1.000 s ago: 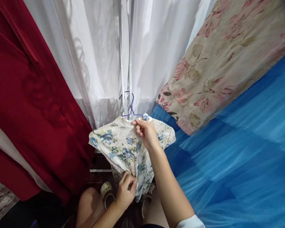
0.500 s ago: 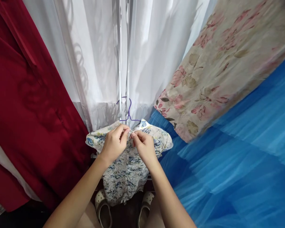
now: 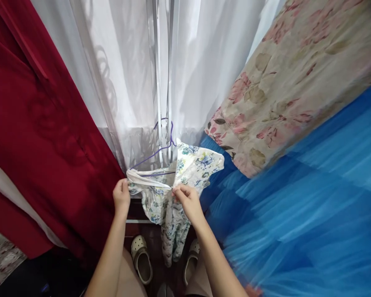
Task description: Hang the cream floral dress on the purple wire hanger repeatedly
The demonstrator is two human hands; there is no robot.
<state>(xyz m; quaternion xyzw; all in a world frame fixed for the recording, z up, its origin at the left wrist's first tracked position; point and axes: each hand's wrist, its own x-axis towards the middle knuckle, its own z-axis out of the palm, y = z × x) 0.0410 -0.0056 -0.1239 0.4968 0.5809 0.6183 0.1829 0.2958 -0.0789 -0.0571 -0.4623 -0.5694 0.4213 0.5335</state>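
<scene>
A short-sleeved floral blouse (image 3: 157, 204), white with blue and yellow flowers, hangs partly on a thin purple hanger (image 3: 151, 156). The hanger's left arm lies bare above the pulled-down left shoulder, while the right shoulder still covers the other arm. My left hand (image 3: 121, 198) is closed on the blouse's left sleeve edge. At the neckline's front middle, my right hand (image 3: 187, 200) pinches the cloth. The hanger's hook rests at a white metal rack (image 3: 165, 82).
White curtains (image 3: 123, 62) hang behind the rack. Red cloth (image 3: 49, 144) drapes on the left. A pink-flowered garment (image 3: 259, 103) and blue tulle (image 3: 290, 214) fill the right. Clogs (image 3: 142, 260) are on the dark floor below.
My left hand has moved left and slightly down from the neckline to the sleeve. The blouse's left shoulder has come down off the hanger arm, and the hanger now tilts. My right hand stays at the neckline.
</scene>
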